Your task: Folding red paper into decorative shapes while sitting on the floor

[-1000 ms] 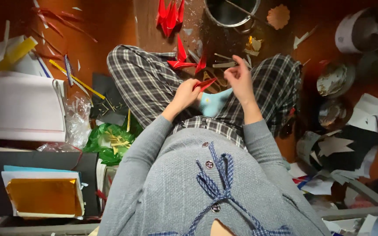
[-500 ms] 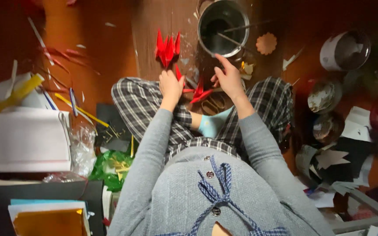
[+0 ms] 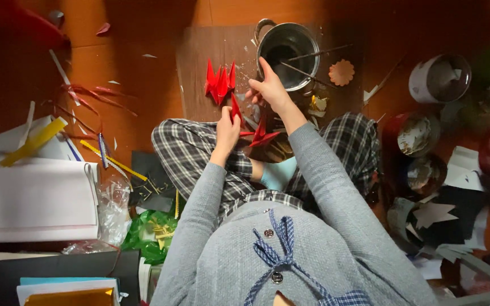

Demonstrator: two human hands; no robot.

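The left hand point(image 3: 226, 131) has its grip clamped on a small red paper shape point(image 3: 235, 110), held above the crossed legs. The right hand point(image 3: 267, 90), fingers pinched on something too small to tell, sits just beside the metal pot point(image 3: 288, 54), near 1 red folded-paper cluster point(image 3: 219, 82) on the floor.

Right hand point(image 3: 269, 90): moved from over the lap, a second ago, forward to the rim of the metal pot point(image 3: 288, 55), fingers now just beside its near edge. Left hand point(image 3: 227, 129): advanced from the lap toward the pot, now pinching a red folded paper piece point(image 3: 236, 111) raised upright, short of the pot. Both sleeves: stretched further out. Red paper cranes point(image 3: 219, 82): now nearer the left hand, left of the pot.
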